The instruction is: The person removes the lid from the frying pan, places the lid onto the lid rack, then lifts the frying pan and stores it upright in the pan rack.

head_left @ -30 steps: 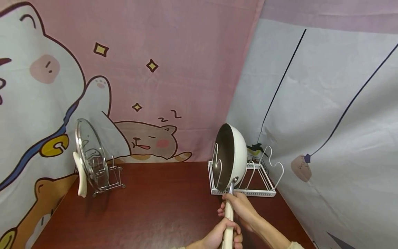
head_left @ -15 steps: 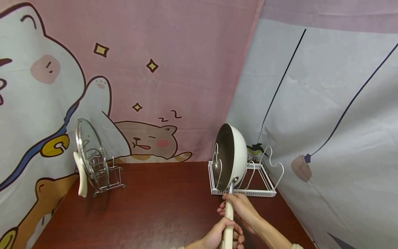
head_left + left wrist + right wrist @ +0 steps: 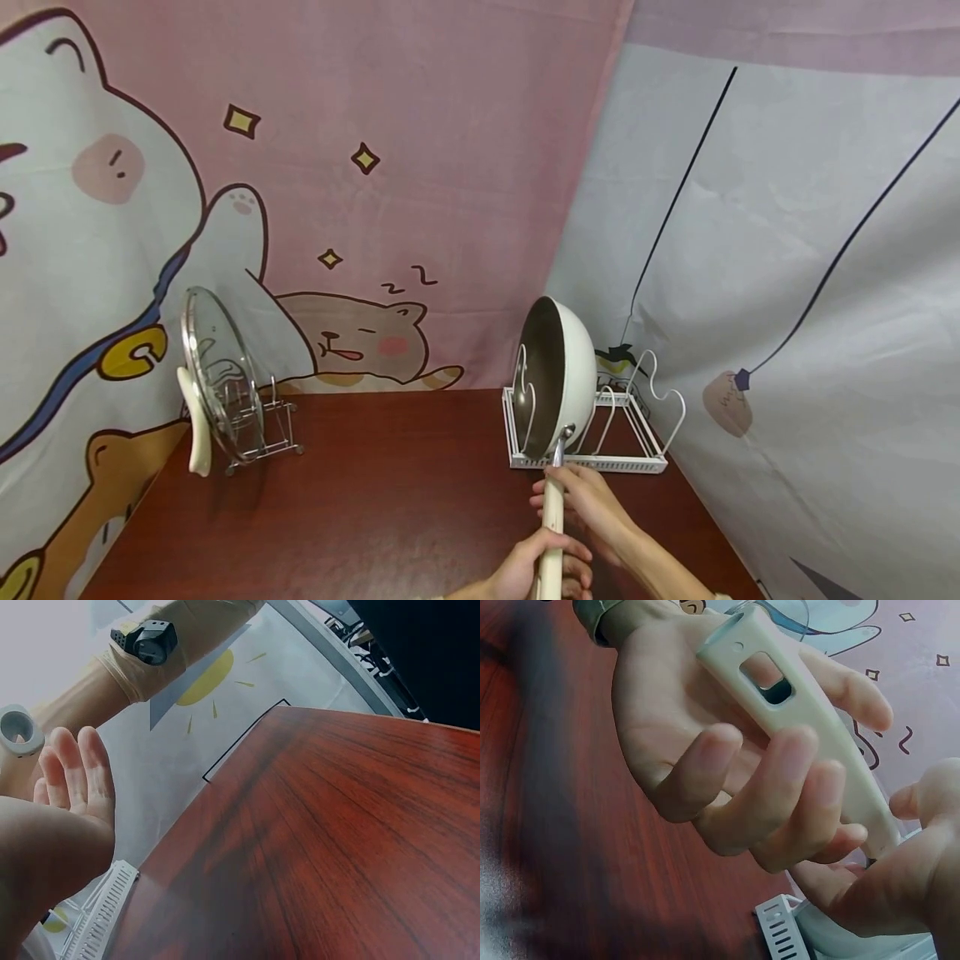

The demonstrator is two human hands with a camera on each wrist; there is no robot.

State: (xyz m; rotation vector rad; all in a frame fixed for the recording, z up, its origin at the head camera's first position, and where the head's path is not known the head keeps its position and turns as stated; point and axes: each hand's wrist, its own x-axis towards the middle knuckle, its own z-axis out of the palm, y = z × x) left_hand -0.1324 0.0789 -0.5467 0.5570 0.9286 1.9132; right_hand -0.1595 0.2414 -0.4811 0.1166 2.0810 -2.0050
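A white wok (image 3: 579, 375) with a dark inside stands on edge in a white wire rack (image 3: 626, 467), its opening facing left. Its long cream handle (image 3: 552, 507) points toward me. My right hand (image 3: 596, 504) holds the handle close to the pan. Behind it, my left hand (image 3: 525, 568) has its fingers loosely curled round the handle's end. In the right wrist view the left fingers (image 3: 784, 769) curve beside the handle (image 3: 810, 712), the thumb lying apart from it. The left wrist view shows a grey ring-shaped end (image 3: 19, 731) near the fingers.
At the left, a glass lid (image 3: 225, 375) with a cream handle (image 3: 197, 425) leans upright in a metal wire rack (image 3: 277, 429). The red-brown table (image 3: 390, 483) stretches between both racks. Printed cloth (image 3: 787, 250) hangs behind and along the right side.
The left hand's fingers have loosened a little and straightened on the handle. The right hand has shifted very slightly to the right. The wok and the lid have not moved.
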